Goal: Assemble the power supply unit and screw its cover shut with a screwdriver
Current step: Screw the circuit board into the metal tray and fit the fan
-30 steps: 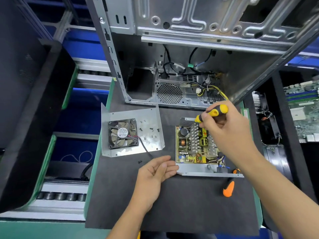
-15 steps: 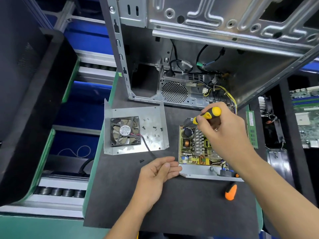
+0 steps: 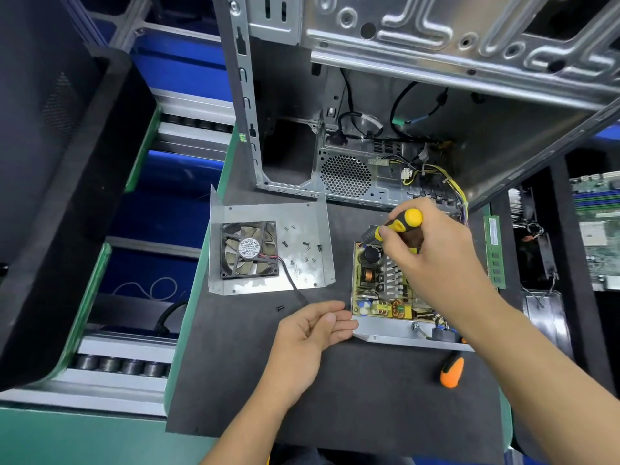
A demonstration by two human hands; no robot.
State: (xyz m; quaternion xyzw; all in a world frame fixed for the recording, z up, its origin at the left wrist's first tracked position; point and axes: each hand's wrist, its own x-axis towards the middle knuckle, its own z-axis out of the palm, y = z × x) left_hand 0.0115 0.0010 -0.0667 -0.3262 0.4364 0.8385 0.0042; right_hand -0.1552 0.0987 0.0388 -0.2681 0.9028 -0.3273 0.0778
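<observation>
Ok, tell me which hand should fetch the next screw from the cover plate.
Left. The left hand lies open and empty against the supply's near corner, close to the loose screws on the cover plate. The right hand grips the yellow screwdriver.

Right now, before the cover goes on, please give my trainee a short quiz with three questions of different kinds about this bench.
1. True or false: the right hand grips the yellow screwdriver over the circuit board.
2. Where do the loose screws lie? A) on the cover beside the fan B) inside the computer case C) in the left hand
3. Fill in: the unused screwdriver on the mat has an ____ handle.

Key: 1 true; 2 A; 3 orange.
</observation>
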